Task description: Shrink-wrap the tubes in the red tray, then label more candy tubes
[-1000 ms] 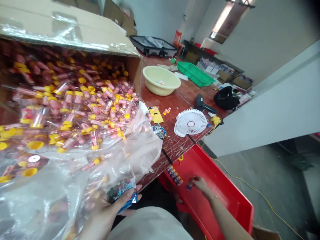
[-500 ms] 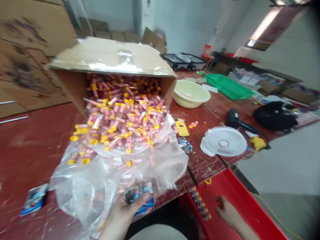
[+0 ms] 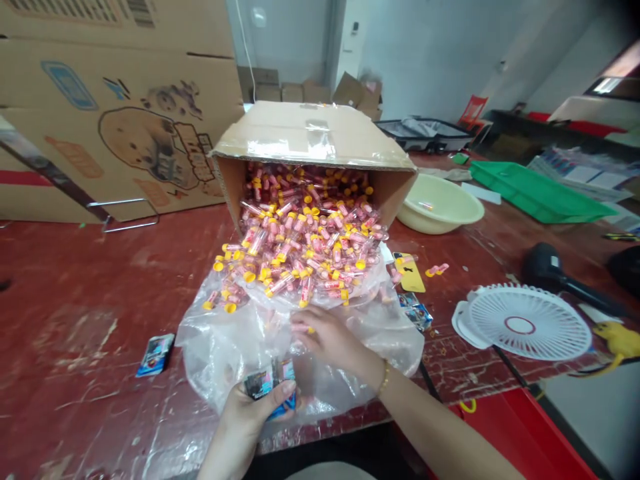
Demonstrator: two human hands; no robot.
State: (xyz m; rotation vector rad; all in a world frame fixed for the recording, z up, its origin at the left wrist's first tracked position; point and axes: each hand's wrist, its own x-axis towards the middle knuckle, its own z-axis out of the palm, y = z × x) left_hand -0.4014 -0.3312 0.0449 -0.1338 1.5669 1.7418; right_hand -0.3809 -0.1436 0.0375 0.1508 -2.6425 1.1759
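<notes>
Capped tube [image 3: 301,327]: one, pink inside, at the fingertips of your right hand [image 3: 325,335]. Your thumb and fingers appear closed on it in a pinch; part of it is masked by them. Long axis runs roughly left to right across your front, the yellow end toward your palm, the pink length pointing left.

Key relation: the tube lies ahead of the foil packets [image 3: 270,385] in your left hand [image 3: 245,417], a little to their right, and apart from them. Your right hand is the nearer one, being on the tube; your left sits closer to your body. Left hand grasps the packets, thumb laid across their front; their exact count cannot be told.

Just beyond your right fingertips: the loose pile of tubes [image 3: 305,243], axes pointing every way, spilling out of the open carton [image 3: 315,137] toward you. Under both hands: clear plastic sheeting [image 3: 227,343], rumpled, spread over the red table [image 3: 100,287].

Farther out: a lone packet [image 3: 155,355] on the table, left of the sheeting. To the right, more packets [image 3: 416,313] near the sheeting's edge, a yellow phone-shaped item [image 3: 411,275] behind them, then the white fan [image 3: 530,323]. Pale basin [image 3: 437,220] beside the carton; red tray [image 3: 525,433] low at your right, below the table edge.
</notes>
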